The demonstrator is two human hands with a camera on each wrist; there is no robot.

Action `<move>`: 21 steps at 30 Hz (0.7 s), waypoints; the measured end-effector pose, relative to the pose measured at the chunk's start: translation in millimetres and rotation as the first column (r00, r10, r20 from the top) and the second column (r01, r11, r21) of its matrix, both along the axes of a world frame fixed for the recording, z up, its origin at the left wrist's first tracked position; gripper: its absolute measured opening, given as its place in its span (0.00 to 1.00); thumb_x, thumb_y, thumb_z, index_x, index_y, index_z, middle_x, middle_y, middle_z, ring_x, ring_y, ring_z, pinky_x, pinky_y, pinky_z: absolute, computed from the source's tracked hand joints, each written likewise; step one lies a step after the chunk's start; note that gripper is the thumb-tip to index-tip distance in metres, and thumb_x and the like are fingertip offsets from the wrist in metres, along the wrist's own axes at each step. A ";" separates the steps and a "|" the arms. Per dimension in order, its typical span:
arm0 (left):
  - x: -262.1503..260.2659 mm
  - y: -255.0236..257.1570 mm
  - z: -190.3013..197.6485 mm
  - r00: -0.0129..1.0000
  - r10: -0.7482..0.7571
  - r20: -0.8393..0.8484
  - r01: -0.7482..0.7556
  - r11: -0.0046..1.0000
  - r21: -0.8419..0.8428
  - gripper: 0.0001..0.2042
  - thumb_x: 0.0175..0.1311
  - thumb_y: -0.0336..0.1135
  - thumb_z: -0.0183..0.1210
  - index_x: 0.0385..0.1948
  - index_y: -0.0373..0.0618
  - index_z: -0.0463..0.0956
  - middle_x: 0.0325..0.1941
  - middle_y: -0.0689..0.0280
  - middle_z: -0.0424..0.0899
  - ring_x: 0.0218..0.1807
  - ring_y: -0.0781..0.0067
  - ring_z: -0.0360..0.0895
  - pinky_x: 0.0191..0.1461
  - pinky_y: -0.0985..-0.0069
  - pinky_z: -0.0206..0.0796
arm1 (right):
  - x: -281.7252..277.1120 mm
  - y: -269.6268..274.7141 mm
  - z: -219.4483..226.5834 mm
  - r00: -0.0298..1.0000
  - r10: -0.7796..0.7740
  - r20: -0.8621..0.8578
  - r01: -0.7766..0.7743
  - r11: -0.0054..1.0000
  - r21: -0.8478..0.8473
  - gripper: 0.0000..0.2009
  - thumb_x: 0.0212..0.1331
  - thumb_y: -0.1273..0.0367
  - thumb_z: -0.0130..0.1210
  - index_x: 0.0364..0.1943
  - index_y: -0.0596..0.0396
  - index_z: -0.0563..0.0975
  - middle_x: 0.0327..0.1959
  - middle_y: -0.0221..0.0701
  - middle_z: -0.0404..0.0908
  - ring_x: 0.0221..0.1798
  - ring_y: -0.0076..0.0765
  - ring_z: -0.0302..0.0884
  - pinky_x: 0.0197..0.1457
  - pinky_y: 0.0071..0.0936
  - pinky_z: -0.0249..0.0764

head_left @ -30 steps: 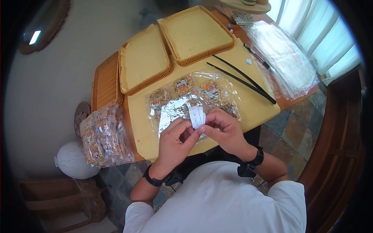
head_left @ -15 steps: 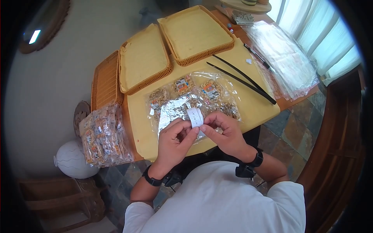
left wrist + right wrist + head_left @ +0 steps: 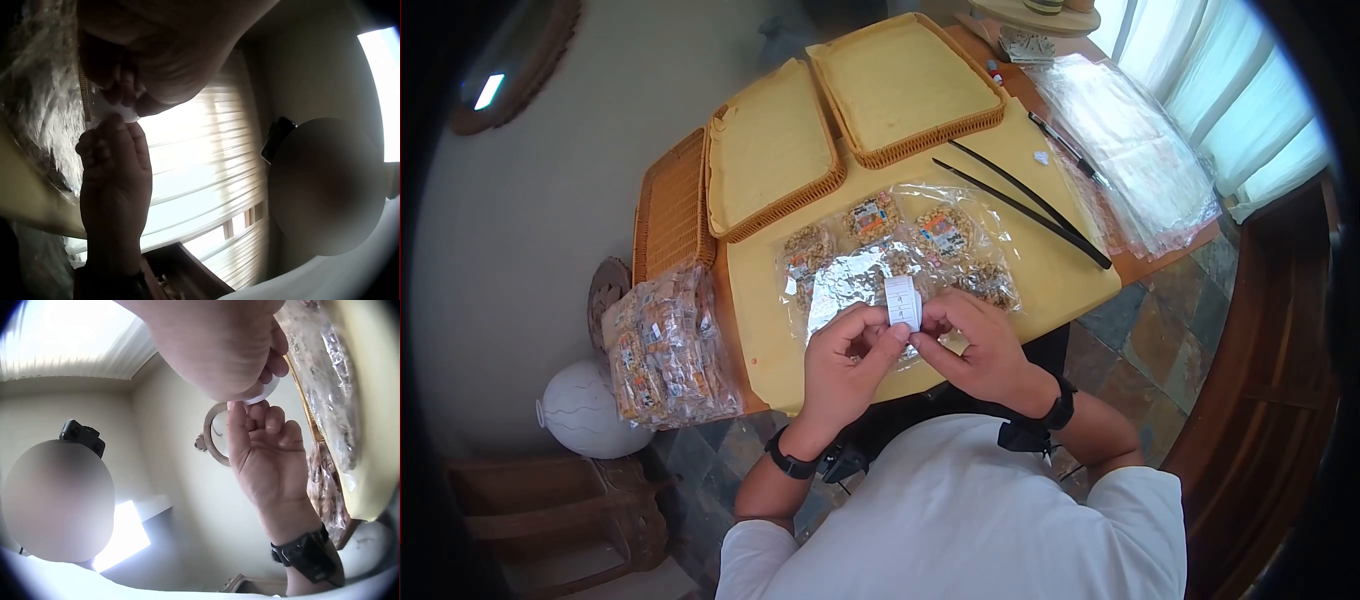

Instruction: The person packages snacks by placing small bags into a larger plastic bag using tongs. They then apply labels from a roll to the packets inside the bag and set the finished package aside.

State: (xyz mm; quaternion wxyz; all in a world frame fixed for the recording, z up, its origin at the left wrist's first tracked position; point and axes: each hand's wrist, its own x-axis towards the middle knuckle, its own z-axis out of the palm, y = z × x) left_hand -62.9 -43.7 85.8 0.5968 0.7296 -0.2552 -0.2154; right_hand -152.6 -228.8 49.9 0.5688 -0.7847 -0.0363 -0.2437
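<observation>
Both hands meet over the near part of the table, at a small curled strip of white paper labels point(image 3: 901, 300) with dark marks down its face. My left hand point(image 3: 848, 352) pinches its left lower side between thumb and fingers. On the other side my right hand point(image 3: 977, 345) holds its right edge, with the thumb low against it. A sliver of the label strip point(image 3: 267, 392) shows between the hands in the right wrist view. Beneath them lies a clear, shiny plastic bag point(image 3: 845, 285) of round, nutty-looking cakes point(image 3: 870, 218) with printed labels, partly covered by the hands.
Two paper-lined wicker trays point(image 3: 775, 150) stand at the back, beside another wicker tray point(image 3: 673, 210). Packed snack bags point(image 3: 670, 350) pile at the left edge. Black strips point(image 3: 1030, 205), a pen point(image 3: 1060, 140) and flat clear bags point(image 3: 1135, 150) lie to the right.
The label strip has turned and slid slightly between the fingers, so different marks show on its face. My right thumb has shifted a little lower; both arms stay nearly in place.
</observation>
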 end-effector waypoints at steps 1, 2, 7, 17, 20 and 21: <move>-0.3 -0.2 -0.6 0.999 0.004 -0.054 -0.006 0.999 -0.032 0.05 0.74 0.27 0.69 0.46 0.37 0.85 0.36 0.74 0.78 0.35 0.90 0.72 0.38 0.85 0.65 | 0.2 -0.3 1.5 1.000 0.009 0.001 -0.009 1.000 0.000 0.09 0.66 0.74 0.70 0.45 0.57 0.81 0.36 0.35 0.84 0.36 0.38 0.87 0.41 0.32 0.83; -0.6 0.1 -1.4 0.994 0.007 -0.108 -0.014 0.998 -0.062 0.06 0.74 0.27 0.69 0.46 0.37 0.85 0.36 0.74 0.78 0.35 0.90 0.72 0.38 0.85 0.65 | 0.4 -0.3 2.2 1.000 0.019 0.000 -0.019 1.000 0.001 0.08 0.67 0.73 0.70 0.45 0.57 0.81 0.36 0.35 0.83 0.36 0.37 0.87 0.41 0.32 0.82; 1.0 3.5 0.5 0.999 -0.041 0.000 0.041 0.999 -0.035 0.05 0.73 0.25 0.68 0.46 0.37 0.84 0.36 0.75 0.77 0.36 0.89 0.71 0.39 0.85 0.63 | 0.8 -5.0 -0.5 0.994 0.111 -0.006 -0.108 0.978 0.176 0.07 0.71 0.72 0.67 0.46 0.58 0.82 0.36 0.34 0.84 0.36 0.34 0.86 0.41 0.30 0.81; -3.8 0.6 8.0 0.968 -0.020 0.251 -0.004 0.996 0.092 0.06 0.68 0.23 0.71 0.43 0.37 0.85 0.35 0.71 0.79 0.33 0.85 0.74 0.35 0.83 0.66 | -1.3 -6.2 1.5 0.993 0.117 -0.012 -0.114 0.982 0.148 0.07 0.74 0.70 0.65 0.47 0.59 0.82 0.38 0.32 0.85 0.37 0.29 0.85 0.44 0.27 0.81; -5.6 -2.2 6.2 0.836 -0.008 0.549 -0.046 0.995 0.085 0.07 0.67 0.24 0.71 0.44 0.39 0.86 0.35 0.67 0.83 0.31 0.81 0.80 0.33 0.78 0.71 | -3.2 -8.5 3.0 0.991 0.130 -0.025 -0.117 0.947 0.300 0.07 0.74 0.70 0.66 0.47 0.59 0.83 0.39 0.30 0.85 0.38 0.26 0.84 0.44 0.25 0.80; -5.3 -2.5 5.2 0.836 -0.010 0.548 -0.044 0.995 0.086 0.07 0.67 0.24 0.71 0.44 0.39 0.86 0.35 0.67 0.83 0.31 0.81 0.80 0.33 0.78 0.71 | -3.2 -8.1 1.4 0.991 0.129 -0.025 -0.115 0.947 0.301 0.07 0.74 0.70 0.66 0.47 0.59 0.83 0.39 0.30 0.85 0.38 0.26 0.84 0.44 0.25 0.80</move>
